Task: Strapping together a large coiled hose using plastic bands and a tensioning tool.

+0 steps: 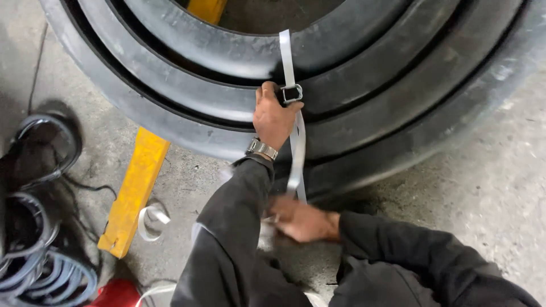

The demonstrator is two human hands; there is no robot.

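On a grey concrete floor (500, 187), seen from a head camera looking straight down, lies a large coil of thick black rubber (364, 108), wound in several flat rings that fill the upper part of the view.

A pale plastic strap (296, 149) runs over the rings from the hollow centre of the coil down across the outer edge toward the person. A small metal buckle (292, 93) sits on the strap where it crosses the middle rings.

The left hand (273, 118), wearing a metal wristwatch (261, 149), presses down on the rubber with its fingers closed around the strap just beside the buckle, seemingly to pin the buckle in place. The right hand (301, 220) is lower down, near the floor at the coil's outer edge, and is blurred; it appears closed on the loose tail of the strap, though the grip itself cannot be made out clearly. The strap stands taut between the two hands. Both arms are in dark sleeves.

A yellow bar (133, 193) lies on the floor and passes beneath the coil, apparently holding it up off the ground so a strap can pass under. Beside it lies a curled scrap of strap (149, 219). At the far left edge sit loops of dark cable or hose (40, 250), and something red (116, 294) shows at the bottom edge.
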